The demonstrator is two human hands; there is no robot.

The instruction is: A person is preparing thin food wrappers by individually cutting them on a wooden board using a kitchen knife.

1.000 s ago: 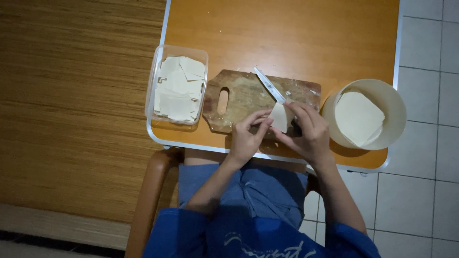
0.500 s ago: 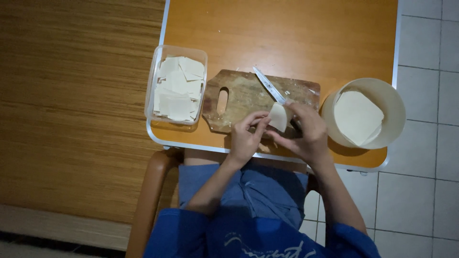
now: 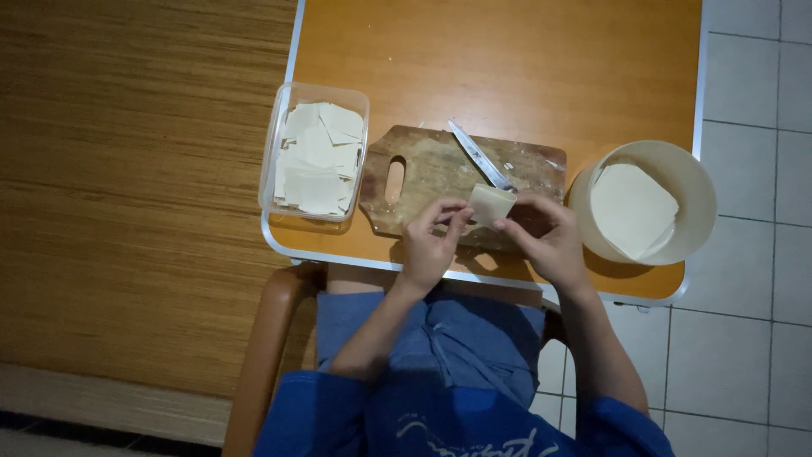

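Lifted slightly off the board now. Pinching wrapper with left hand and right hand. Best kept taut, clear of knife.

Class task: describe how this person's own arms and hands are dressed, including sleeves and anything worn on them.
Both forearms are bare. The left hand and right hand wear no gloves; no ring, watch or bracelet can be made out. Blue sleeves show only near the bottom edge, ending around the elbows. The blue top carries pale lettering across its front.

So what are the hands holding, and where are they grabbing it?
Both hands hold one small pale square sheet over the wooden cutting board: the left hand pinches its left edge, the right hand its right edge.
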